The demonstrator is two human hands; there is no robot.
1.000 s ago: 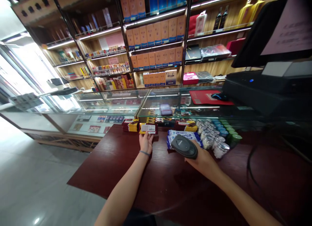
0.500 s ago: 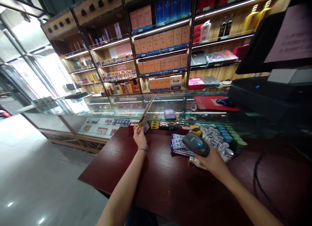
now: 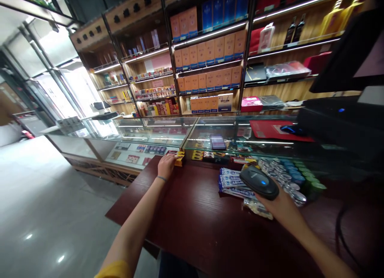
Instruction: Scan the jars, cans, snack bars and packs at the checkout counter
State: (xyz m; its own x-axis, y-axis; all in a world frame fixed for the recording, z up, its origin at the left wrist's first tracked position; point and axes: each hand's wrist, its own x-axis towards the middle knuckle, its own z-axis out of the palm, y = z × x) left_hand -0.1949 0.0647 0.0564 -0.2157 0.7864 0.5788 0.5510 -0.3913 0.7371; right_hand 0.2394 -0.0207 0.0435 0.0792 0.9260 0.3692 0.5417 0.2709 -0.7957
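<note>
My left hand [image 3: 167, 166] is at the back left corner of the dark red table, its fingers closed at a small yellow packet [image 3: 179, 159]. Reddish packets lie partly hidden under those fingers. A black barcode scanner [image 3: 259, 183] with a lit blue light is gripped in my right hand [image 3: 279, 204]. Below and left of the scanner lie several blue-and-white wrapped bars [image 3: 231, 182] in a pile. A clear-wrapped snack packet [image 3: 258, 208] rests on the table in front of them. Rows of silver-topped containers [image 3: 295, 194] stand just behind my right hand.
Blue-topped [image 3: 295, 176] and green-topped containers [image 3: 315, 184] stand at the right. A glass display counter [image 3: 192, 130] runs along the table's back. The monitor [image 3: 345, 58] and a cable [image 3: 339, 230] are on the right; stocked shelves [image 3: 210, 66] line the wall.
My left hand has lowered the raised yellow packet to the stack at the table corner. The scanner stays in my right hand over the bars. The view has shifted left.
</note>
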